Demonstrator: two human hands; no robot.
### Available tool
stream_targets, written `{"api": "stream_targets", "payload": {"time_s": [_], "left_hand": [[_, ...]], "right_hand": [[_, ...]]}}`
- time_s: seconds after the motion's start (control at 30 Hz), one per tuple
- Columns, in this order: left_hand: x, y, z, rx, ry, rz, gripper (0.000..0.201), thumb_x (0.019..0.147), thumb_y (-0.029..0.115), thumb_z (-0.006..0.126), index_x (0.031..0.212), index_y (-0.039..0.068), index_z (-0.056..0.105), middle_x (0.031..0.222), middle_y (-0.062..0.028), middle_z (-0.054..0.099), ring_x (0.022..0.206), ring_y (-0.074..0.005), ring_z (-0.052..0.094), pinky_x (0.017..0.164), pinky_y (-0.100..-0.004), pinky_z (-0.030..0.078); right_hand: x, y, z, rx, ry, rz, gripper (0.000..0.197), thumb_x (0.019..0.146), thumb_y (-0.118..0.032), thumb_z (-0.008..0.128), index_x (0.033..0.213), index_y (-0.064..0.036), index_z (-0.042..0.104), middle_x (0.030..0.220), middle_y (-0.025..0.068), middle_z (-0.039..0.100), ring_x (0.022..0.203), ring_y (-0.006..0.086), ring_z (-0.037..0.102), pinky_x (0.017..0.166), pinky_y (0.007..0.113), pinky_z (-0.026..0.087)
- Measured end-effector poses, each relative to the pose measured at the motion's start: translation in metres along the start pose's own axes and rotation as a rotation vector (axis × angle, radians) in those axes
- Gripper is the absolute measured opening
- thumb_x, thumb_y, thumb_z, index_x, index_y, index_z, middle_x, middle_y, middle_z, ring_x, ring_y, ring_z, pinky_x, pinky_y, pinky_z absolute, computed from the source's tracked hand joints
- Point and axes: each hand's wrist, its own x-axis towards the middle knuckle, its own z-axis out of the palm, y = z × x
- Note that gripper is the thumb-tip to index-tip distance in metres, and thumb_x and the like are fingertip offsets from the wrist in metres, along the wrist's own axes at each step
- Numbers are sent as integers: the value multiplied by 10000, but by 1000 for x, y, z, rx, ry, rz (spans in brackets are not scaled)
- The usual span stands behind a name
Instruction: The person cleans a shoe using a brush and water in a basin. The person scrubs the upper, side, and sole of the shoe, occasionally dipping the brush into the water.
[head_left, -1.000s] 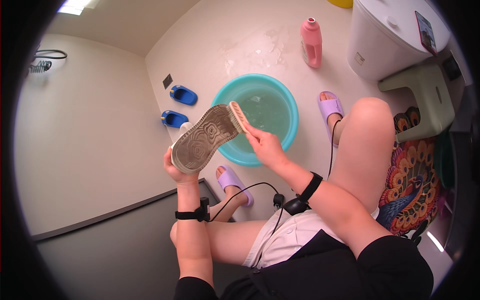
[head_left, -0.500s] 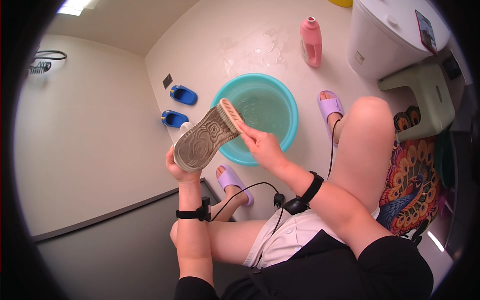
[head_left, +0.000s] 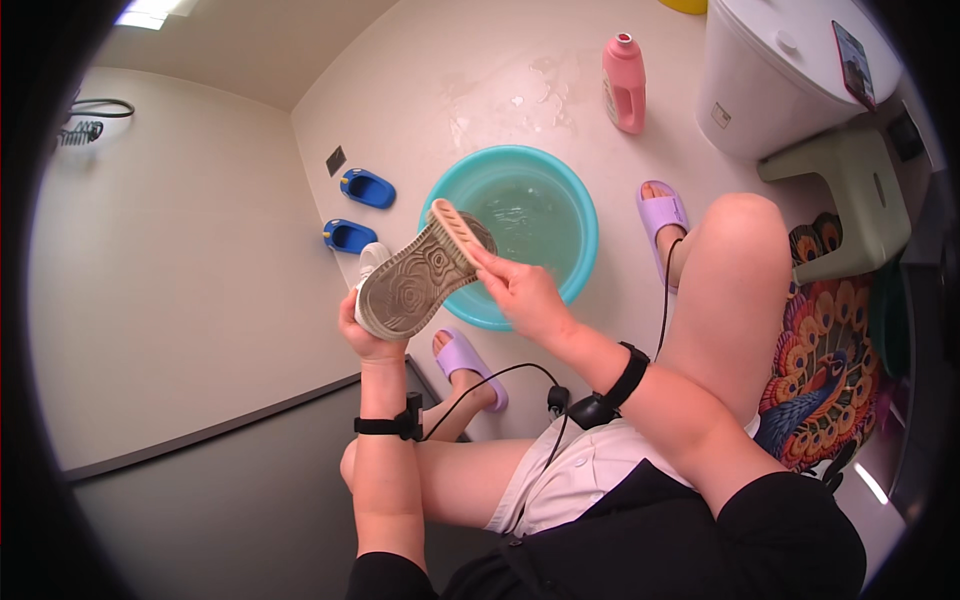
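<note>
A white shoe (head_left: 403, 293) is held up sole outward by my left hand (head_left: 370, 333), whose fingers wrap round its wide end. The patterned grey sole looks dirty. My right hand (head_left: 525, 297) is closed on the handle end of a pale scrubbing brush (head_left: 453, 229). The bristles press on the sole near the end farther from my left hand. Part of that end is hidden behind the brush. Just beyond the shoe stands a turquoise basin (head_left: 581, 205) with water in it.
A pink bottle (head_left: 626, 90) stands uncapped beyond the basin. Blue clogs (head_left: 368, 189) lie left. At right are a white bin-like container (head_left: 745, 85) bearing a phone (head_left: 853, 65), a grey-green stool (head_left: 865, 195) and a peacock mat (head_left: 815, 380). A grey panel (head_left: 230, 500) lies lower left.
The brush has shifted slightly left along the sole, showing more of the shoe's far end behind it. The shoe has tilted a little and moved slightly right with my left hand.
</note>
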Motion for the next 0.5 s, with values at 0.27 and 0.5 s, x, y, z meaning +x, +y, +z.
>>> {"api": "stream_targets", "payload": {"time_s": [0.27, 0.5], "left_hand": [[1, 5, 0, 24, -37, 46, 438, 897, 272, 477, 1178, -42, 597, 1213, -216, 639, 1122, -376, 617, 993, -504, 492], [7, 11, -19, -30, -154, -14, 527, 920, 358, 411, 1263, 7, 602, 1326, -205, 582, 1254, -398, 521, 1075, -567, 397]], "right_hand": [[15, 12, -4, -55, 69, 53, 359, 952, -171, 574, 1308, -184, 623, 824, 230, 651, 611, 316, 616, 606, 395, 496], [-4, 10, 9, -30, 25, 42, 376, 974, -183, 581, 1349, -202, 592, 665, 110, 575, 555, 117, 473, 574, 310, 455]]}}
